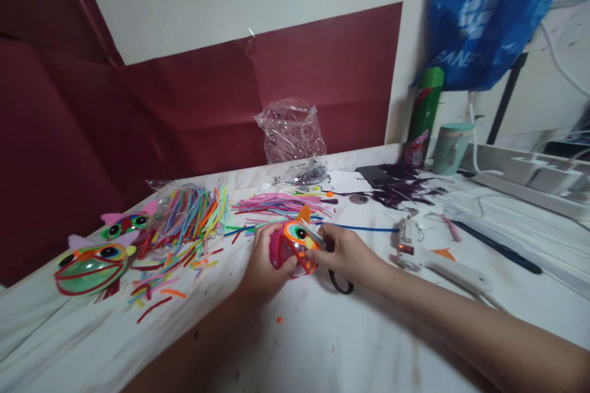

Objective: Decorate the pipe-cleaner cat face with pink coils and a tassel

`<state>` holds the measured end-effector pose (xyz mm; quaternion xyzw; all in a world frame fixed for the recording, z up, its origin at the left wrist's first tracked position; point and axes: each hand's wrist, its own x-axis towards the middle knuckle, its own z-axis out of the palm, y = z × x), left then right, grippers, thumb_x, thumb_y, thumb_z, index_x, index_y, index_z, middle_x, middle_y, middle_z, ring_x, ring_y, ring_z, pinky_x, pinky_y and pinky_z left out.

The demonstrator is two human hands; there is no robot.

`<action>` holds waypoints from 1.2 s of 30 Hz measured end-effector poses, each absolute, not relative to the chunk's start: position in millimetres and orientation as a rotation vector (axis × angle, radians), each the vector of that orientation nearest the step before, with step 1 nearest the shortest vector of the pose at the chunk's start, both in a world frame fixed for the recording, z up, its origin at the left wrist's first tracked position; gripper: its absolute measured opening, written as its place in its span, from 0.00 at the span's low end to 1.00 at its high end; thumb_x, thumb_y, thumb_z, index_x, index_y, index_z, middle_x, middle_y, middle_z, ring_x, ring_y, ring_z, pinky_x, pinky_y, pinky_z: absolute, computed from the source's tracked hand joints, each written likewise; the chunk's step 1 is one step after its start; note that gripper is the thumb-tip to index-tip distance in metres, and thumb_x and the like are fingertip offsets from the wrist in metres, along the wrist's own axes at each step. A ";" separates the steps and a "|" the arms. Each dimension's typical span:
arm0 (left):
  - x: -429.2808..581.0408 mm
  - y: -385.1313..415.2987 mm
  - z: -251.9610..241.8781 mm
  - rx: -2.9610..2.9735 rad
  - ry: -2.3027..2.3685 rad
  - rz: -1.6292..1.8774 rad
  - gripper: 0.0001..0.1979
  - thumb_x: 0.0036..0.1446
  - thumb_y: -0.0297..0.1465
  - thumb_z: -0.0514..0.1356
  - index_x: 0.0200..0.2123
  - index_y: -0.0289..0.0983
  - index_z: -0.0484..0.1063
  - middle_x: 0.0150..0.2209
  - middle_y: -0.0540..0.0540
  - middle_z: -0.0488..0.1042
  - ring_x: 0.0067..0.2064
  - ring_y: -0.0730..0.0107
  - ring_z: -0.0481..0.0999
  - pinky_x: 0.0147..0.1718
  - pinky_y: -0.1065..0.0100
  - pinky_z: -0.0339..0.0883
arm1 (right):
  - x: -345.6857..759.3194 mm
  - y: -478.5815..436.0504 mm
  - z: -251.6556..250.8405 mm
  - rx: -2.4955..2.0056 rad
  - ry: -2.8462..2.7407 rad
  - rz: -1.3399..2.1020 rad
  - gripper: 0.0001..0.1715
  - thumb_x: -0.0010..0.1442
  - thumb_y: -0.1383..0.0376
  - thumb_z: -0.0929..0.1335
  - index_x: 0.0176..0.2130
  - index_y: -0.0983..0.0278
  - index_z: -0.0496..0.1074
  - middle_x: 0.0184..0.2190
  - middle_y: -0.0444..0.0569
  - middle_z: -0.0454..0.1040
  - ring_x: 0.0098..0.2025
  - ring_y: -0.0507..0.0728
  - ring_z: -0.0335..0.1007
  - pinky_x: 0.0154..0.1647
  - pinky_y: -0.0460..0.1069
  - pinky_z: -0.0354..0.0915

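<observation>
While the left forearm slants up from the lower edge, the left hand (267,261) curls fingers and thumb snugly around the near-left side of the toy (295,245), above the middle of the table (322,344). From the lower right, the right forearm reaches across; the right hand (343,252), fingers bent, closes on scissors (315,237) against the toy.
</observation>
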<state>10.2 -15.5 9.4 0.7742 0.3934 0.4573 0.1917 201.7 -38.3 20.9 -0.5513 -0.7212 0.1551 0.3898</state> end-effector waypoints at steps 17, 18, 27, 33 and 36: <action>12.0 -16.4 14.6 2.267 1.080 1.284 0.29 0.42 0.36 0.64 0.48 0.38 0.60 0.47 0.41 0.62 0.50 0.56 0.64 0.49 0.54 0.60 | 196.4 -31.1 5.2 -1.326 -1.711 0.708 0.15 0.44 0.59 0.70 0.26 0.62 0.60 0.20 0.38 0.62 0.23 0.50 0.57 0.21 0.44 0.52; 11.8 -16.2 14.9 2.271 1.078 1.271 0.29 0.42 0.37 0.64 0.48 0.38 0.60 0.47 0.41 0.62 0.50 0.55 0.64 0.49 0.54 0.60 | 196.6 -30.8 4.4 -1.312 -1.712 0.719 0.15 0.44 0.59 0.70 0.26 0.62 0.60 0.20 0.38 0.62 0.23 0.50 0.57 0.21 0.44 0.52; 14.7 -15.6 14.8 2.258 1.106 1.295 0.29 0.41 0.37 0.65 0.47 0.39 0.60 0.47 0.42 0.61 0.50 0.57 0.64 0.49 0.55 0.59 | 197.0 -27.8 2.2 -1.270 -1.724 0.698 0.15 0.44 0.60 0.70 0.25 0.62 0.59 0.19 0.37 0.59 0.22 0.49 0.53 0.21 0.44 0.50; 10.8 -13.7 12.8 2.236 1.064 1.264 0.28 0.43 0.38 0.64 0.48 0.39 0.60 0.48 0.42 0.61 0.52 0.56 0.62 0.51 0.54 0.57 | 196.9 -29.1 3.5 -1.247 -1.729 0.730 0.16 0.44 0.59 0.70 0.25 0.62 0.59 0.19 0.37 0.59 0.22 0.49 0.53 0.21 0.44 0.50; 6.2 -11.1 12.1 2.290 0.999 1.233 0.27 0.45 0.40 0.61 0.49 0.39 0.60 0.49 0.40 0.61 0.53 0.54 0.61 0.52 0.52 0.55 | 197.8 -29.6 4.0 -1.235 -1.728 0.740 0.18 0.45 0.56 0.71 0.25 0.63 0.59 0.20 0.37 0.59 0.23 0.49 0.52 0.21 0.44 0.50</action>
